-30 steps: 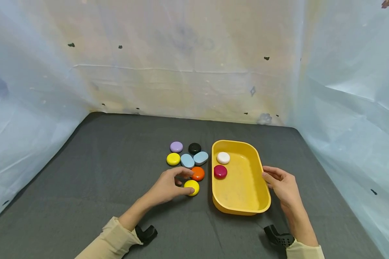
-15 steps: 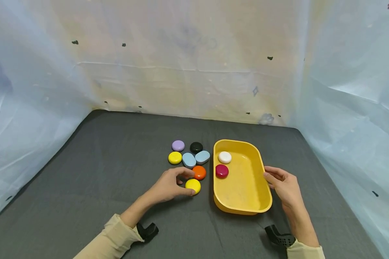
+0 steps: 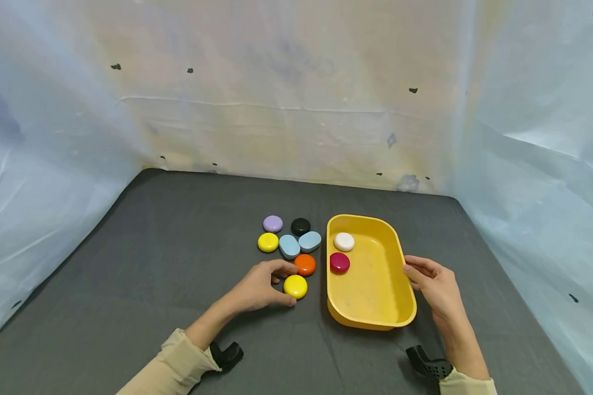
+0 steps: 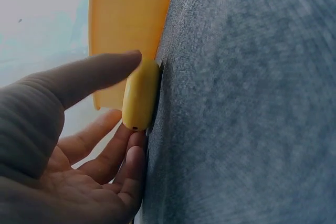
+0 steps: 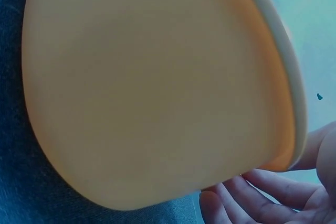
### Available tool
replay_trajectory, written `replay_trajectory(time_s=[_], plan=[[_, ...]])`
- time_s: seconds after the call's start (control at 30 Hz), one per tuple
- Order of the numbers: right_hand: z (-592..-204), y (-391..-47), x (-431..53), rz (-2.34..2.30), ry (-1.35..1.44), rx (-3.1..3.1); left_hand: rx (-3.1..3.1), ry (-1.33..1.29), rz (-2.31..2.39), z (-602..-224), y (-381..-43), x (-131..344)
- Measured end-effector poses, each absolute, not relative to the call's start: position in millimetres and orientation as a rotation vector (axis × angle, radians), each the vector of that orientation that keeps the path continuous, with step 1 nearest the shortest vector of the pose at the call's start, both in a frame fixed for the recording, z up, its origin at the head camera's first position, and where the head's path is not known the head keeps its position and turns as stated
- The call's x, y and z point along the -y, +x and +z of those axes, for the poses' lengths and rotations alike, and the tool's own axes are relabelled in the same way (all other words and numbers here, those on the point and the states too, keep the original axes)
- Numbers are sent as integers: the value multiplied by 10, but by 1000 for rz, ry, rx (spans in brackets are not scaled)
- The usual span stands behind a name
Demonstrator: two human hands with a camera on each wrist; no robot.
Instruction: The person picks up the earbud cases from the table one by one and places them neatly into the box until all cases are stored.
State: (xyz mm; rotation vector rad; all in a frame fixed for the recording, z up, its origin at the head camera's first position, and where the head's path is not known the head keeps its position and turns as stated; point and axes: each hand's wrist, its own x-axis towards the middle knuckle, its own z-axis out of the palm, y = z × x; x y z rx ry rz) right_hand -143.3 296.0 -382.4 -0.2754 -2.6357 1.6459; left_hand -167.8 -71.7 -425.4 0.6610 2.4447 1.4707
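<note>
My left hand [image 3: 262, 286] frames a round yellow, glossy disc [image 3: 295, 287] lying on the dark cloth, with its thumb just off the disc's near edge in the head view. In the left wrist view the disc [image 4: 140, 95] stands edge-on between thumb and fingers, a small dark hole in its side. On the other side, my right hand [image 3: 435, 285] holds the right rim of a yellow plastic tray [image 3: 370, 323], fingers below the rim. Inside the tray lie a white disc [image 3: 343, 241] and a dark red disc [image 3: 339, 263]. Beside my left fingertips sits an orange disc [image 3: 305, 265].
Left of the tray lie a purple disc [image 3: 273, 223], a black one [image 3: 300, 226], a second yellow one [image 3: 268, 242] and two light blue oval pieces [image 3: 289, 247]. Pale plastic sheeting [image 3: 277, 137] walls the table's back and sides.
My left thumb has come off the top of the near yellow disc to just below its edge. The right hand and tray keep their place; the view has shifted slightly.
</note>
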Motion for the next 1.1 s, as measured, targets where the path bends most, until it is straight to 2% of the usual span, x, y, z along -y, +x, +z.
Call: replay_trajectory(time_s=[1.1], plan=[[-3827,-1438,-2950,1687,-256,2617,-2500,604,1338,-4263,-1693,678]])
